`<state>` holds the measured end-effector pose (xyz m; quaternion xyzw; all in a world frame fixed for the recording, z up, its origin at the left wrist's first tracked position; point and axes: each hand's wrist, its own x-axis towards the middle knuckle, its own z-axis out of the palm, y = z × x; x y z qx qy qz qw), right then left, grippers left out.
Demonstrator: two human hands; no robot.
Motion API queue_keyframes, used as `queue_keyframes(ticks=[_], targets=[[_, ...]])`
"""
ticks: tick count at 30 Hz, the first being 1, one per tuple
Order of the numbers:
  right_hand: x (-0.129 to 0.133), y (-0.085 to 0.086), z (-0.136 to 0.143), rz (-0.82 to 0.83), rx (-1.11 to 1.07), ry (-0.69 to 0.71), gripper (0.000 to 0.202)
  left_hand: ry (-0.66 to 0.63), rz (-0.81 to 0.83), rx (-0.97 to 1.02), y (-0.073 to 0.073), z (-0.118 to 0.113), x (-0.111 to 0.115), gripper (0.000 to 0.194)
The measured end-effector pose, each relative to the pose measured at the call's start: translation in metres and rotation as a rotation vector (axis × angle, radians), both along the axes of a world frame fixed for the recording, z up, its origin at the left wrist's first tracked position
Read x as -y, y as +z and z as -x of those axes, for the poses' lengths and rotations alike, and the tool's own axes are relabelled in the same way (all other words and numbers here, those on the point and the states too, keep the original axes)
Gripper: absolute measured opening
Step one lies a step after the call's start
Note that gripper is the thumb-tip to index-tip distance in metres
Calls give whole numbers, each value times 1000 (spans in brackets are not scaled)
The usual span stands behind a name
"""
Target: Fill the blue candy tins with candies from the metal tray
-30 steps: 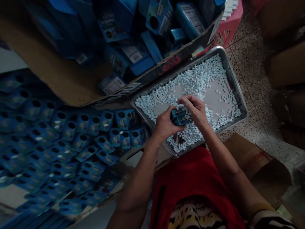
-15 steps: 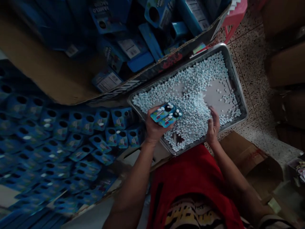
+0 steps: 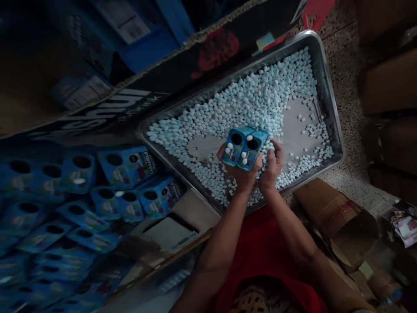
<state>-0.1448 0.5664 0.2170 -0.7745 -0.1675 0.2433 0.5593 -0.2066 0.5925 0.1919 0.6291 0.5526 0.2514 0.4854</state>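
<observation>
Two small blue boxes point(image 3: 246, 148) with round dark holes in their tops stand side by side in my left hand point(image 3: 241, 174), its fingers wrapped round them. A few white pellets rest on the box tops. Close to their right side is my right hand point(image 3: 273, 167), its fingers curled and the thumb drawn in, with pale candy-like pellets at the fingertips; how many it holds is hidden. Both hands are over a metal tray point(image 3: 337, 130) of small, oval, pale blue-white pellets point(image 3: 241, 102).
Many similar blue boxes point(image 3: 122, 169) stand in rows at the left. A large printed carton point(image 3: 137, 98) with more blue boxes borders the tray's far side. At the right lie an open brown carton point(image 3: 329, 208) on the speckled floor and stacked brown boxes point(image 3: 391, 91).
My left hand has moved right with the two boxes, over the tray. My right hand has left the pellet heap and come left beside the boxes. The view has shifted nearer the tray.
</observation>
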Motion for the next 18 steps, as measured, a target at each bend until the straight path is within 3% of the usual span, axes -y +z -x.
queue_keyframes(ticks=[3, 5, 8, 10, 13, 15, 18], targets=[[-11, 9, -4, -101, -419, -256, 31, 360, -118, 106, 20, 6, -10, 84], [-14, 21, -10, -167, -704, -316, 23, 345, -246, 201, 34, 24, -22, 90], [-12, 50, -16, -271, -933, -258, 21, 110, -341, 176, 49, 66, -44, 83], [-12, 72, -13, -345, -896, -161, 19, -28, -322, 71, 55, 92, -54, 81], [-20, 95, -2, -410, -590, 84, 18, -121, -236, -75, 61, 109, -60, 79], [-30, 99, 4, -392, -346, 262, 20, -170, -170, -132, 67, 109, -59, 76], [-46, 90, 4, -331, -133, 469, 22, -237, -108, -205, 80, 104, -55, 78]])
